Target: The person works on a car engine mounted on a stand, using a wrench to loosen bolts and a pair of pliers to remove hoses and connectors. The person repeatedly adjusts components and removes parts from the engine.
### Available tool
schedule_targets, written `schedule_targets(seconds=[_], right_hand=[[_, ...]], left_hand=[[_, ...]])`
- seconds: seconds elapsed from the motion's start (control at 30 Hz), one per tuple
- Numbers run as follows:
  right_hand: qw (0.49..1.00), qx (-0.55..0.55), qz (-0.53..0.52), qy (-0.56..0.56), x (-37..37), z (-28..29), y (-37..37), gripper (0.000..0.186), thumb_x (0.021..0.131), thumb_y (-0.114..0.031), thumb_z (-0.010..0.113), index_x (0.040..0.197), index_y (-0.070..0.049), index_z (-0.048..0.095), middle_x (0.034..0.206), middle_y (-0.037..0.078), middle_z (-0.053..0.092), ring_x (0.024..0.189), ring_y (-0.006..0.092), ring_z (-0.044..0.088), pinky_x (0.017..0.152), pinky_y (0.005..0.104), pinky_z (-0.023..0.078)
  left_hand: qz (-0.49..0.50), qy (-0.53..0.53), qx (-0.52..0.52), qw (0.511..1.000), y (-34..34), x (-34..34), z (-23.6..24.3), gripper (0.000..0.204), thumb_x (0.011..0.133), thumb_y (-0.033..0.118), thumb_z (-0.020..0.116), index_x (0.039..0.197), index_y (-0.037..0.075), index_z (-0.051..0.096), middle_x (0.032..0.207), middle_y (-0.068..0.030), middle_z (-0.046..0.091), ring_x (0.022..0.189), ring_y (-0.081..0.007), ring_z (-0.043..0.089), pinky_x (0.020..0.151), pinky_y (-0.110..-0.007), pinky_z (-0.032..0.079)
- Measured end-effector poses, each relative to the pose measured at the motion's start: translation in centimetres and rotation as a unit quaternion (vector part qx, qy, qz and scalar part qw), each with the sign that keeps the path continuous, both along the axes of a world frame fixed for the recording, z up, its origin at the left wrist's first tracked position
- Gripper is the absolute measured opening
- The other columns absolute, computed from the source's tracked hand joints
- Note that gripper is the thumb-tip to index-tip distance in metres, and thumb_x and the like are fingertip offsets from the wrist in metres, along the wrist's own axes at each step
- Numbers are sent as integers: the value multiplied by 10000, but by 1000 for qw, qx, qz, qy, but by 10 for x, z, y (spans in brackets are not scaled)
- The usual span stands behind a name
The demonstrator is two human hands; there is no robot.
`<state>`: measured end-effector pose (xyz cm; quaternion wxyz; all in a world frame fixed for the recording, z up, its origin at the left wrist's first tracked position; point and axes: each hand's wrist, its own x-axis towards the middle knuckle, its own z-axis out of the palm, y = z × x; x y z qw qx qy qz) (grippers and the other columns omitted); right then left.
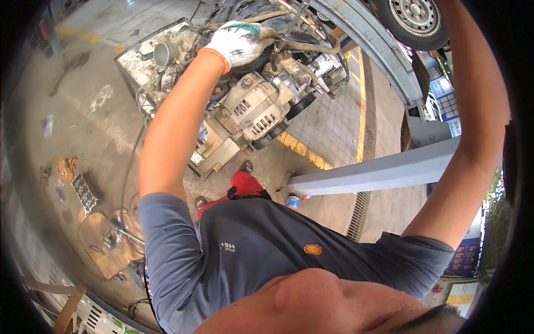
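My left hand (239,44), in a white glove with a green patch and an orange cuff, is at the top of a dirty engine (222,145). Its fingers look curled beside a bent pipe (311,48); what they grip is hidden. Just below the glove sits an alternator (253,106) with slotted vents, and black pulleys (300,107) stand at its right. A round metal opening (163,55) lies left of the hand. My right arm (481,83) is raised along the right side, and its hand is beyond the picture's upper edge.
A grey lift post (378,167) crosses at the right, with a wheel (414,16) above it. On the left floor lie a cylinder-head-like metal part (84,192), an orange glove or rag (67,167) and a brown board (105,245) with tools. A drain grate (359,217) runs through the floor.
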<state>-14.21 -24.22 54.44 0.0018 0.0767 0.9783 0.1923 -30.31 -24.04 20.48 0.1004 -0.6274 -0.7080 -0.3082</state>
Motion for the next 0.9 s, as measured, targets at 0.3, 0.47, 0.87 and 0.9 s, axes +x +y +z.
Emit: schedule_targets(seconds=[0.3,0.47,0.87,0.9], right_hand=[[985,-162,-58,-2,17,7,46,435,845,-147,804,1251,-29,699,1044,65,728,933,150,663,792,290,547],[982,-81,168,13,36,-20,30,412,896,-199,815,1257,-41,696,1100,70,757,1008,187,697,860,341,564],[996,80,-16,40,55,-34,-52,409,957,-309,773,1277,-68,694,1061,104,761,959,217,705,846,363,559],[993,75,-78,41,51,-26,-39,399,960,-326,767,1259,-68,705,1059,108,765,967,229,712,849,368,559]], left_hand=[[-47,-5,-1,999,6,15,1,409,1092,367,486,1388,172,691,1327,-107,730,1230,-344,673,1050,-447,523],[-26,13,17,999,1,6,-2,397,1095,374,483,1369,186,701,1308,-108,738,1209,-338,685,1026,-455,530],[-44,8,40,998,5,12,-7,389,1084,373,501,1363,192,703,1277,-109,748,1191,-341,691,1014,-455,533],[-64,0,48,997,9,21,-8,389,1085,374,501,1362,192,703,1276,-110,748,1190,-342,692,1013,-456,534]])
